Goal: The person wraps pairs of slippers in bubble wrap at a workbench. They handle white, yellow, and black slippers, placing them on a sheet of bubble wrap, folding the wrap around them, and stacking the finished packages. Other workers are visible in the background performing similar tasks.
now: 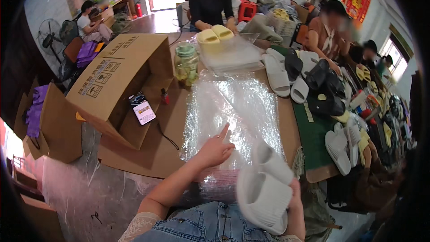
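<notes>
My right hand (pixel 295 196) grips a pair of light grey slide sandals (pixel 268 192) at the lower right, held in front of my lap. A stack of clear plastic bags (pixel 208 112) lies on the table before me, shiny with reflected light. Over the stack, my left hand (pixel 216 151) has its index finger stretched forward and the thumb apart. It holds nothing that I can see, and whether the fingertip touches the plastic cannot be told. The sandals overlap the near right corner of the bags.
An open cardboard box (pixel 101 80) stands at left, with a phone (pixel 142 110) and a small red bottle (pixel 165 97) beside it. Behind are a glass jar (pixel 186 62) and yellow slides (pixel 215 34) near a co-worker. More slides (pixel 277 72) crowd the green-topped right side (pixel 309 148).
</notes>
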A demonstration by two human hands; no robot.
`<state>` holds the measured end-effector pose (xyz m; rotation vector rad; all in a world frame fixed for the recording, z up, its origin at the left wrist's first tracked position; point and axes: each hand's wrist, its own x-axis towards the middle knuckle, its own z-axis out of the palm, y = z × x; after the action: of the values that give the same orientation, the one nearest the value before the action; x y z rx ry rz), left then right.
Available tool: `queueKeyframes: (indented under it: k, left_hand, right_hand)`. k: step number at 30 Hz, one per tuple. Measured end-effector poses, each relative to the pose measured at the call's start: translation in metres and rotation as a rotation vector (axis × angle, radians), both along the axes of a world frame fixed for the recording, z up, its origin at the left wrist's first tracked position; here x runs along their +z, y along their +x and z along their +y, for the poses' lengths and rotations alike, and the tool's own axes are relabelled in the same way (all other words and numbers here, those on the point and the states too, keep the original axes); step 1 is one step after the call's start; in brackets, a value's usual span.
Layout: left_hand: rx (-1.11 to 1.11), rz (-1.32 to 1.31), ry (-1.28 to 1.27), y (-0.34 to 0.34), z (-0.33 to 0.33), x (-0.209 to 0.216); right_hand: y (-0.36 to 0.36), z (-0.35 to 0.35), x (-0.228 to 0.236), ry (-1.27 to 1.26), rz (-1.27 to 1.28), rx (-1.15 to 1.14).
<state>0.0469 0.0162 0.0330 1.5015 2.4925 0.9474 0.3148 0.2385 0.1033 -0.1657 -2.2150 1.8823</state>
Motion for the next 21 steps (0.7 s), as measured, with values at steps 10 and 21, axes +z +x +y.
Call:
queueKeyframes:
  k: [10,21]
  left_hand:
    - [-0.097,-0.447,-0.178,-0.044,0.007,0.033]
    - [-0.130,-0.156,-0.113,0.001,0.000,0.057]
  right_hand:
    - [-0.046,-0.022,-0.008,0.189,-0.220,0.291]
    - [-0.051,-0.014,-0.020,0.788,-0.174,-0.053]
